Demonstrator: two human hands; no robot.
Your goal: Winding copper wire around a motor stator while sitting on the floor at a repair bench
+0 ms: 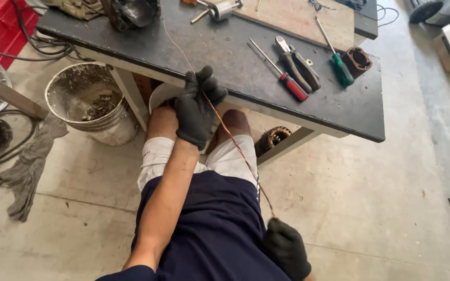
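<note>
Your left hand, in a black glove, is out in front of you at the near edge of the worktop, fingers curled and pinched on a strand of copper wire. Your right hand, also gloved, is down by your hip with the fingers closed around the same strand's lower end. The wire runs taut and straight between the two hands, crossing above your knee, and beyond the left hand it carries on up across the dark worktop toward the motor housing at the far edge.

The strand looks thin and light, probably springy enough to hold a kink if bent sharply, and smooth enough to slide through glove fabric. I would judge a pinch between thumb and forefinger better than a loose fist, with a hold close to the spot you mean to control. Too hard a pull could snap or stretch it.

Toward the right end of the worktop lie a red-handled screwdriver, pliers and a green-handled screwdriver. A dirty bucket stands on the floor beside the table's left leg.
</note>
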